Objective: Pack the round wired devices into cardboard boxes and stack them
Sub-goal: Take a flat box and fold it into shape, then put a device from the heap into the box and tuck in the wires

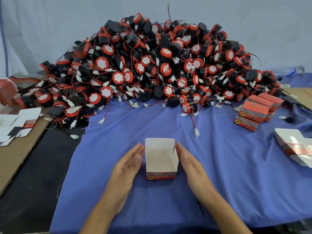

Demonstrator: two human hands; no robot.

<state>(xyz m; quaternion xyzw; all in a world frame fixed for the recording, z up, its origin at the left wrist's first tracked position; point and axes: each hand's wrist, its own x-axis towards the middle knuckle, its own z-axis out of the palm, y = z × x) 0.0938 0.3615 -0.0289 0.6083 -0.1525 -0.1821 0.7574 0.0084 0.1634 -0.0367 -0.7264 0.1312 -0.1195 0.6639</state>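
Cardboard box (161,159) stands open on the bench (121,130) between left hand (126,168) and right hand (194,168) — both flat, gripping nothing. Its yellow oval badge shows; the writing beside it is blurred. Round devices (152,65) heap behind, packed boxes (258,108) stacked right.

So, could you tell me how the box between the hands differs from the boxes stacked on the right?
The box between the hands stands upright with its top open, white inside showing; the stacked boxes are closed and lie flat. That box sits alone between the left hand and right hand; the stacked boxes rest on one another, untouched. Both show red print and a yellow logo.
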